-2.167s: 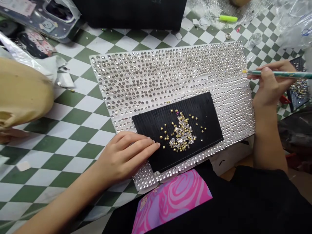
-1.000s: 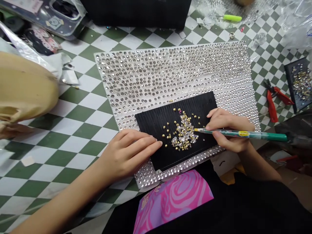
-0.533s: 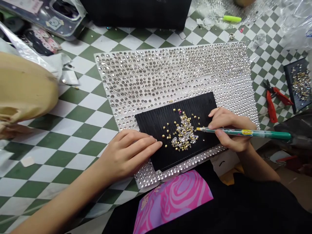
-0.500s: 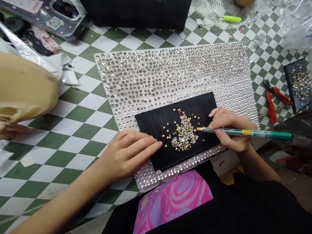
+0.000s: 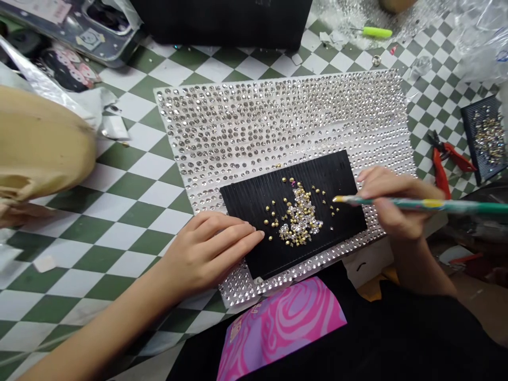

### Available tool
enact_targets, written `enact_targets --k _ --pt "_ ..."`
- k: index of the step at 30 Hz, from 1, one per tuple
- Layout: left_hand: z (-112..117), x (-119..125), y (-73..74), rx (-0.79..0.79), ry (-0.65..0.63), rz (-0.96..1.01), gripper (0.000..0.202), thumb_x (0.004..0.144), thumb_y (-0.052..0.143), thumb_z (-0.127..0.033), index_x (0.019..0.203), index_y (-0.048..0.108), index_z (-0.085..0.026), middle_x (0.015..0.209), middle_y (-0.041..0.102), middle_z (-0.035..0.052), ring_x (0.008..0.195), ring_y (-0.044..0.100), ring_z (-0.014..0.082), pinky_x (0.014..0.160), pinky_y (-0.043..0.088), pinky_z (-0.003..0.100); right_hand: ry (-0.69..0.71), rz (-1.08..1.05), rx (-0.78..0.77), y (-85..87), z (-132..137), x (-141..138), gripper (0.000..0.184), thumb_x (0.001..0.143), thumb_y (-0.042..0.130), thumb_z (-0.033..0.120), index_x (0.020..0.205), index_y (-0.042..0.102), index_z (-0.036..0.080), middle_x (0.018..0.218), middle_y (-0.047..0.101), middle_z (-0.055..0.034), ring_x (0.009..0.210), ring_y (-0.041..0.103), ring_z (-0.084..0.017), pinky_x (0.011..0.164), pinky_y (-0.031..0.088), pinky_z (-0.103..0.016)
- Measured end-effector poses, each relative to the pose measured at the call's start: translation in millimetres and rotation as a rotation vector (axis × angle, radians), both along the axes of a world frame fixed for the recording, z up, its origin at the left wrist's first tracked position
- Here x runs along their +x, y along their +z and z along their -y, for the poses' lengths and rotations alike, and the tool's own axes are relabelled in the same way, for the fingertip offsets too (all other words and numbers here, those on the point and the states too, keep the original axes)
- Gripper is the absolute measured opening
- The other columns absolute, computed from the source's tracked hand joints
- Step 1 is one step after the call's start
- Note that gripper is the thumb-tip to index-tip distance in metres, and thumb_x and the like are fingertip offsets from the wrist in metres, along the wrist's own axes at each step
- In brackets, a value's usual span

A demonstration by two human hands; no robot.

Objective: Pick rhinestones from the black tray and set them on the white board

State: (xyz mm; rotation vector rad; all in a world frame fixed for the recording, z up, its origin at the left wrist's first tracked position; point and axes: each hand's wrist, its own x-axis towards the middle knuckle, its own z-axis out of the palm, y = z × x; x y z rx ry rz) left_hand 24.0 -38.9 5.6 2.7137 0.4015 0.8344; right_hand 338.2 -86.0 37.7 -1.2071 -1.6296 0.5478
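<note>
A white sheet covered in rows of clear rhinestones [image 5: 278, 116] lies on the checkered table. On its near part rests a black ribbed tray [image 5: 246, 198] with a small heap of gold and clear rhinestones [image 5: 299, 219]. My left hand [image 5: 206, 254] lies flat, fingers together and stretched, fingertips on the tray's left end. My right hand [image 5: 391, 203] is closed around a green picker pen [image 5: 413, 202], whose tip hovers just right of the heap over the tray's right end.
Red pliers [image 5: 440, 166] and a second black tray of stones [image 5: 486, 137] lie at the right. A tan rounded object [image 5: 39, 143] sits at the left, phone cases [image 5: 75, 32] at the back left, a black box [image 5: 222, 18] behind, a pink pouch [image 5: 281, 323] near me.
My right hand came from the sheet's far right edge to the heap with the pen, then lifted the tip slightly up and right. My left hand stayed put.
</note>
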Motion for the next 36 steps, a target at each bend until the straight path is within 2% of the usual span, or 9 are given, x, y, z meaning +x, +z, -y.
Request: enact_targets --k 2,4,8,12,15,18,24,33,36 --pt "0 0 0.3 0.0 0.0 -0.003 0.018 0.093 0.047 -0.011 0.101 0.063 -0.011 0.088 0.069 0.0029 0.088 0.056 0.0149 0.075 0.044 0.029 -0.242 -0.101 0.149 1.8 -11 20 0.013 0.069 0.06 0.016 0.073 0.07 0.022 0.059 0.06 0.0011 0.057 0.06 -0.013 0.061 0.054 -0.034" --pt "-1 0 0.5 0.0 0.0 -0.002 0.019 0.094 0.046 -0.012 0.101 0.063 -0.011 0.087 0.069 0.003 0.087 0.057 0.015 0.075 0.044 0.029 -0.426 -0.165 0.226 3.1 -24 49 0.012 0.068 0.056 0.013 0.069 0.067 0.017 0.06 0.059 0.0007 0.052 0.06 -0.012 0.047 0.049 -0.028" --pt "-1 1 0.3 0.001 -0.004 0.003 0.018 0.094 0.046 -0.013 0.101 0.063 -0.011 0.087 0.069 0.003 0.087 0.057 0.015 0.074 0.044 0.029 -0.515 -0.197 0.232 -4.1 -48 110 0.018 0.069 0.047 0.002 0.071 0.059 0.015 0.065 0.056 0.0039 0.048 0.057 -0.007 0.046 0.051 -0.023" --pt "0 0 -0.4 0.001 -0.003 0.005 0.019 0.093 0.046 -0.012 0.101 0.063 -0.012 0.088 0.069 0.0033 0.088 0.056 0.0155 0.075 0.044 0.029 -0.612 -0.213 0.224 -23.6 -59 141 0.023 0.07 0.045 -0.005 0.073 0.053 0.016 0.068 0.057 0.005 0.049 0.06 -0.008 0.046 0.053 -0.022" --pt "-1 0 0.0 0.007 -0.013 0.001 0.02 0.093 0.046 -0.012 0.101 0.063 -0.013 0.089 0.068 0.0035 0.088 0.057 0.0159 0.075 0.044 0.03 -0.673 -0.19 0.191 -34.6 -61 143 0.024 0.074 0.046 -0.008 0.074 0.051 0.016 0.07 0.059 0.0044 0.049 0.061 -0.006 0.048 0.053 -0.02" --pt "-1 0 0.4 0.004 -0.013 -0.008 0.02 0.092 0.046 -0.011 0.101 0.064 -0.014 0.088 0.068 0.0034 0.087 0.058 0.0157 0.075 0.045 0.03 -0.674 -0.128 0.171 -38.5 -61 142 0.022 0.077 0.049 -0.007 0.076 0.052 0.015 0.073 0.061 0.0038 0.048 0.062 -0.006 0.049 0.051 -0.019" --pt "-1 -1 -0.5 0.003 -0.016 -0.004 0.02 0.092 0.046 -0.01 0.103 0.063 -0.014 0.09 0.068 0.004 0.088 0.058 0.0163 0.074 0.045 0.031 -0.696 -0.077 0.11 -39.3 -62 145 0.021 0.082 0.047 -0.005 0.078 0.05 0.015 0.075 0.062 0.0015 0.052 0.066 -0.007 0.046 0.043 -0.016" --pt "0 -3 -1.7 0.01 -0.018 -0.003 0.019 0.091 0.047 -0.01 0.102 0.063 -0.012 0.091 0.068 0.0046 0.088 0.056 0.0168 0.075 0.045 0.031 -0.667 -0.028 0.076 -40.7 -59 143 0.014 0.083 0.052 0.002 0.082 0.051 0.016 0.081 0.064 0.0012 0.06 0.068 -0.008 0.052 0.046 -0.019" --pt "0 -3 -2.5 0.013 -0.016 0.0 0.019 0.092 0.047 -0.011 0.102 0.063 -0.012 0.09 0.068 0.0045 0.087 0.057 0.0166 0.074 0.045 0.031 -0.627 -0.021 0.086 -38.0 -56 137 0.005 0.082 0.056 0.009 0.084 0.055 0.014 0.08 0.064 0.0001 0.063 0.069 -0.011 0.053 0.047 -0.021"
